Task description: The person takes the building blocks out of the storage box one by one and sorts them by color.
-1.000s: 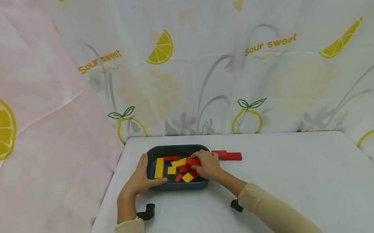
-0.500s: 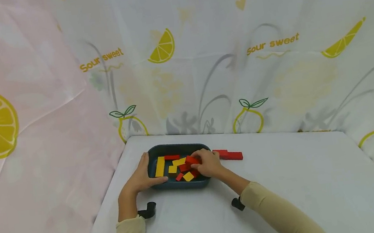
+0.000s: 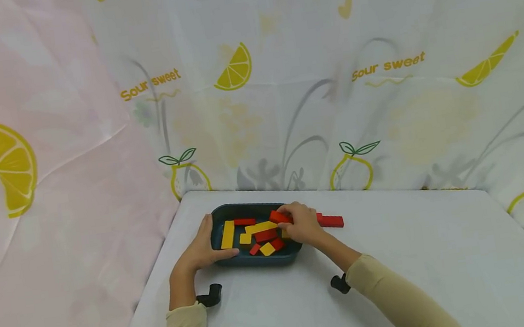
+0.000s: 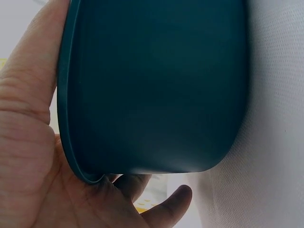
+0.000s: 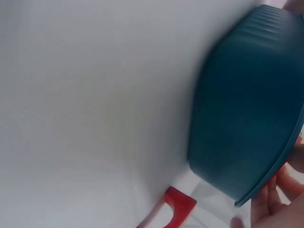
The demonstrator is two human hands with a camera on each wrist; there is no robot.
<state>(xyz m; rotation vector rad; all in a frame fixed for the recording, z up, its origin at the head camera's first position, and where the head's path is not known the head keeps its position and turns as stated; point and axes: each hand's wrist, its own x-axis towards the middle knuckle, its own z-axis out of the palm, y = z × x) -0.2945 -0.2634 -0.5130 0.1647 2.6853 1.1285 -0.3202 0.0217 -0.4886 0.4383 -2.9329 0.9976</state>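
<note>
A dark teal rectangular tray (image 3: pixel 257 262) stands on the white table, holding several red and yellow blocks. My left hand (image 3: pixel 202 251) grips its left end, thumb at the near rim and fingers at the far side. The left wrist view shows the tray's outer wall (image 4: pixel 156 90) close up, with the rim against the palm. Over the right end of the tray, my right hand (image 3: pixel 304 223) pinches a red block (image 3: pixel 277 216) between thumb and fingers. Below it in the tray lie another red block (image 3: pixel 265 235) and a yellow square block (image 3: pixel 267 249).
Red blocks (image 3: pixel 332 221) lie on the table just right of the tray; one with an arched cutout (image 5: pixel 180 206) shows in the right wrist view. A long yellow block (image 3: pixel 228 235) lies at the tray's left end. Lemon-printed cloth (image 3: pixel 277 128) hangs behind the table.
My right hand has lifted the red block off the pile and moved right toward the tray's right rim. My left hand keeps its grip. The head view has shifted slightly.
</note>
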